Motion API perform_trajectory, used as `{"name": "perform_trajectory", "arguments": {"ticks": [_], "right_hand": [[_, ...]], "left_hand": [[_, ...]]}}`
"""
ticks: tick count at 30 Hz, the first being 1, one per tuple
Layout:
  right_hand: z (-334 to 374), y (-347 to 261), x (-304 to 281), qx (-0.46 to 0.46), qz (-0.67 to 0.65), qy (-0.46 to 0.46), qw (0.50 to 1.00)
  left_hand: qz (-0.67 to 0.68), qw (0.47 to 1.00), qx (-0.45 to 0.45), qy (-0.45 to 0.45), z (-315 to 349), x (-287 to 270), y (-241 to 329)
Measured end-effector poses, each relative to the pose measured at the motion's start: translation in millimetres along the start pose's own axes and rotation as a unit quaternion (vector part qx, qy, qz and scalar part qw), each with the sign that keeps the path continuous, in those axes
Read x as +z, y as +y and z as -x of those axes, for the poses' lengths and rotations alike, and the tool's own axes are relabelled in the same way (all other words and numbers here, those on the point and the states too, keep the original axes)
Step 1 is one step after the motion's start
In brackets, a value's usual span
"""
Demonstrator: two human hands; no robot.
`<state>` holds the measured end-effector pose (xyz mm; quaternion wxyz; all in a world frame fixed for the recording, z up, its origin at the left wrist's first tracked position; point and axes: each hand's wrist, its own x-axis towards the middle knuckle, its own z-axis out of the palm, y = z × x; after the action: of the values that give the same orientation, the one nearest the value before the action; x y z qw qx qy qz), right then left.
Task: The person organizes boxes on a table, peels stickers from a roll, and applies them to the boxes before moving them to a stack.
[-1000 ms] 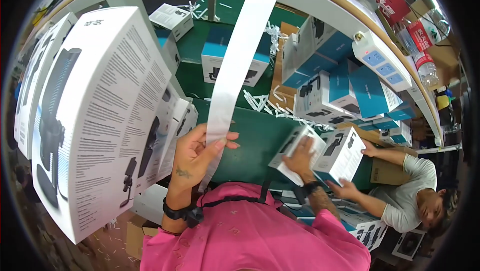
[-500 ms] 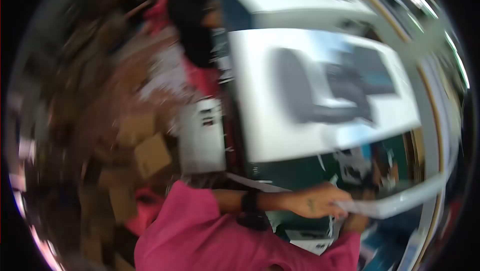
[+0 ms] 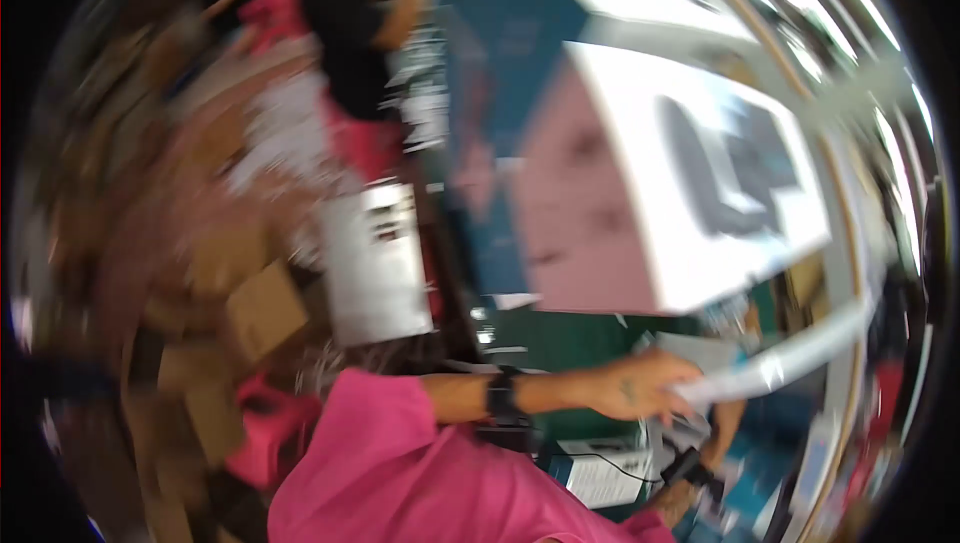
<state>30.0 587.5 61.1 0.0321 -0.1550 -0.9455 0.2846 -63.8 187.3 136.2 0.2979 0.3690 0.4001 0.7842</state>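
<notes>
My left hand [image 3: 645, 385], with a black watch [image 3: 502, 395] on its wrist, is closed on the near end of a glossy white strip [image 3: 780, 368] that curves away to the right. Low on the right, my right hand [image 3: 680, 501] appears closed round a black handheld device [image 3: 692, 467], from which a thin black cable runs left; blur hides its fingers in part. Beyond my left hand stands a large carton [image 3: 590, 203] with a white, pictured face and a pinkish side. A white box [image 3: 605, 471] with dark print lies below my left forearm.
Another large blue and white carton [image 3: 510, 33] stands behind. The tabletop [image 3: 575, 338] is green. Brown cardboard boxes [image 3: 265, 311] and a white carton [image 3: 375, 263] are at the left. A co-worker in black and pink [image 3: 345, 33] is at the far left; another forearm [image 3: 728, 431] shows at the right.
The large carton now shows its pinkish side and its pictured face has narrowed. The view has shifted to the right. My left hand still grips the strip; the black device has come into sight.
</notes>
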Motion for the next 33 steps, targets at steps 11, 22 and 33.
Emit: {"name": "perform_trajectory", "arguments": {"ticks": [11,22,33], "right_hand": [[49,-95,116,0.011,-0.226,-0.317,0.921],[108,-257,-29,-0.117,-0.255,0.311,0.908],[82,-272,-61,-0.255,-0.021,0.320,0.912]], "left_hand": [[0.057,0.985,-0.148,-0.074,0,4,38],[0.051,0.974,-0.206,-0.075,-27,31,39],[0.101,0.982,-0.143,-0.068,-66,38,36]]}}
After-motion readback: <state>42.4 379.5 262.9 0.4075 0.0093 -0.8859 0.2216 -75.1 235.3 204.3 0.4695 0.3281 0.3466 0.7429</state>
